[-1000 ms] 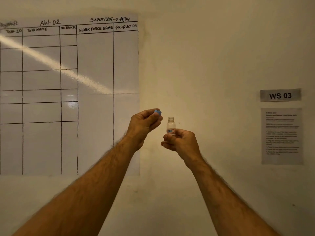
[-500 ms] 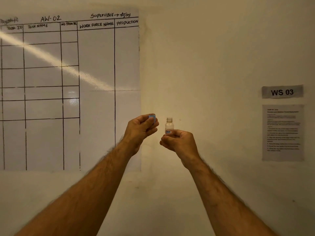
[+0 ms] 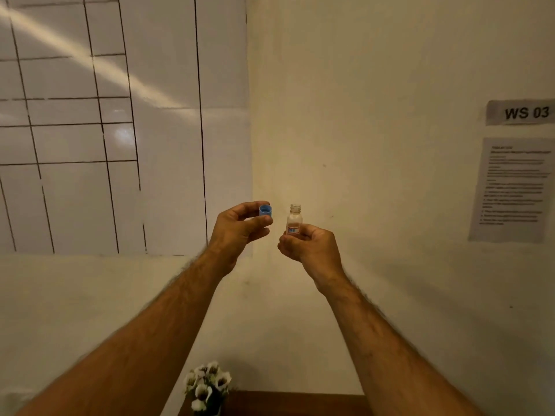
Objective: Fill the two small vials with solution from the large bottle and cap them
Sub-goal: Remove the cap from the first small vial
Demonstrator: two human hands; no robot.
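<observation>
Hands lower; left hand [image 3: 240, 229] pinches cap [image 3: 265, 211], right hand [image 3: 309, 246] vial [image 3: 293, 220].

dim, warm | glare streak on whiteboard [image 3: 90, 52] | edges possibly blurred

A glossy whiteboard [image 3: 168, 85] at ten o'clock is catching a streak of glare beside the matt wall [image 3: 360, 85]. The clear vial [image 3: 293, 219] and the blue cap [image 3: 265, 211] are looking like smooth plastic, while paper sheets [image 3: 510, 190] are hanging at three o'clock.
</observation>
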